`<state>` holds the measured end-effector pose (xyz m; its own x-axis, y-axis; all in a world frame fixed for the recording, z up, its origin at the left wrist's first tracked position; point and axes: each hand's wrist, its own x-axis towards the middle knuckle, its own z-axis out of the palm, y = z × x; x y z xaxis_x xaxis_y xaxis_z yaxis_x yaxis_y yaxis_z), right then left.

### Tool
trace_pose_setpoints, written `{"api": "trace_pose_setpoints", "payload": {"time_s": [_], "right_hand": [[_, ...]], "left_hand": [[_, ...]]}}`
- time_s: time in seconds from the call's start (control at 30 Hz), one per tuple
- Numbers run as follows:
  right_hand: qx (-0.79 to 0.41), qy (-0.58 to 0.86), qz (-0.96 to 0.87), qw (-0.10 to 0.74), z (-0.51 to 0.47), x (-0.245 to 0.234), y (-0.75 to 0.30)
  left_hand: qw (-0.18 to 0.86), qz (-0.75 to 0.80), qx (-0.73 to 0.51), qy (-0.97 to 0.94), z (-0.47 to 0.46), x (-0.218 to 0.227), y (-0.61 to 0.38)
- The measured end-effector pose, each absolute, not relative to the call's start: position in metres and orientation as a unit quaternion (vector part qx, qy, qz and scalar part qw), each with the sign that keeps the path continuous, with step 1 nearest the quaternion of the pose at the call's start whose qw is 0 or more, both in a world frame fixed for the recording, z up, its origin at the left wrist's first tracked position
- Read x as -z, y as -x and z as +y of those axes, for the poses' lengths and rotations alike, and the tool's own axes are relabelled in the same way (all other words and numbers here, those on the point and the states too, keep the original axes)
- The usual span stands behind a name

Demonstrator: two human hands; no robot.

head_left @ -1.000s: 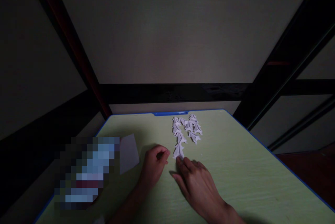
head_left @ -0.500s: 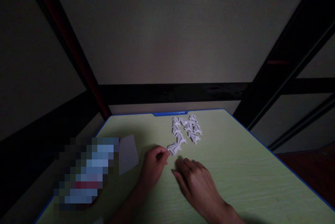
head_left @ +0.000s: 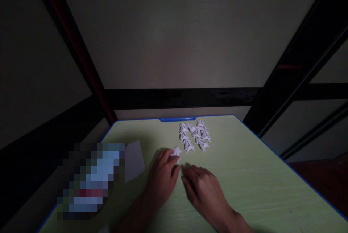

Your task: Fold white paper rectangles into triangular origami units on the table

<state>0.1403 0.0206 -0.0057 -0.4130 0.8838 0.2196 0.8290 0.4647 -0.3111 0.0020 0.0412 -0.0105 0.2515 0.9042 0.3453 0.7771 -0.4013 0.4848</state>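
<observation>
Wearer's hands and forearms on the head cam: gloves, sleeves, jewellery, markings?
Left hand and right hand are ungloved. No rings, watch or bracelet visible. No sleeve shows on the left forearm or right wrist. No cables or markings discernible; dim light hides fine detail.

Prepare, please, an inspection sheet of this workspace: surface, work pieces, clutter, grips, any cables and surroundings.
Surface: pale green tabletop with blue edging.
Work pieces: group of folded white pieces toward the far edge; one separate folded piece nearer the person.
Clutter: flat pale sheet at left; beside it a pixelated patch, content unreadable.
Grips: left grip has fingers at the separate piece, firmness of hold unclear; right grip is beside it, fingers bent, no piece visible in it.
Cables: nothing seen.
Surroundings: dim; greyish wall panel with dark band behind the tabletop.
</observation>
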Motion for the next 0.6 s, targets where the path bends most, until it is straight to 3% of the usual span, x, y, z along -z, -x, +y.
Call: {"api": "trace_pose_setpoints", "payload": {"time_s": [0.23, 0.37, 0.6], "right_hand": [[-0.095, 0.504, -0.839, 0.180, 0.022, 0.004, -0.141], [-0.097, 0.495, -0.843, 0.188, 0.023, 0.003, -0.141], [-0.091, 0.485, -0.848, 0.194, 0.023, 0.001, -0.141]], "left_hand": [[0.137, 0.540, -0.342, -0.757, 0.047, 0.020, -0.001], [0.087, 0.597, -0.402, -0.689, 0.049, 0.018, 0.006], [-0.002, 0.697, -0.266, -0.666, 0.035, 0.006, 0.051]]}}
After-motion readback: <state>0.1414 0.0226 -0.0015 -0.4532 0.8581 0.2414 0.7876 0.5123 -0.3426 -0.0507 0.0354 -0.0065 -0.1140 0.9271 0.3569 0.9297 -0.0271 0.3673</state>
